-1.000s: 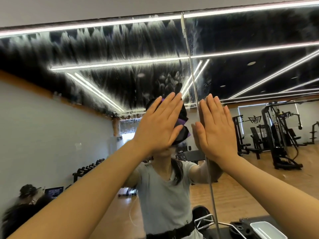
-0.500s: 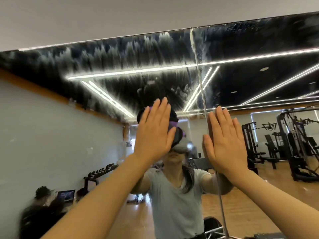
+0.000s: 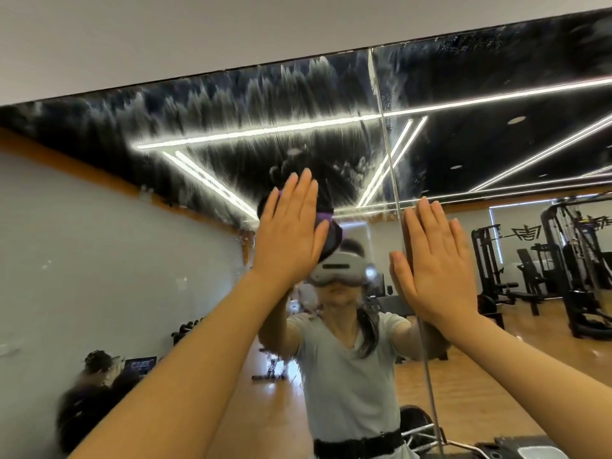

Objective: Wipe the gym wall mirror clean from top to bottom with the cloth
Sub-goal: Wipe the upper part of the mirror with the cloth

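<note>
The wall mirror (image 3: 99, 260) fills the view, and white streaky smears (image 3: 265, 94) cover its upper band below the top edge. My left hand (image 3: 291, 233) presses a dark purple cloth (image 3: 331, 236) flat against the glass with straight fingers; only the cloth's edges show around the palm. My right hand (image 3: 433, 263) lies flat on the glass with straight fingers, just right of the vertical seam (image 3: 384, 160) between two mirror panels. It holds nothing.
A grey wall strip (image 3: 231, 28) runs above the mirror's top edge. The reflection shows gym machines (image 3: 563, 266) at right, a dumbbell rack (image 3: 185, 329) and seated people (image 3: 96, 385) at lower left. A machine part (image 3: 530, 448) sits low at right, close to the mirror.
My view has tilted up, showing more of the wall above the mirror. My left hand with the cloth has slid slightly up the glass; my right hand stays flat beside the seam.
</note>
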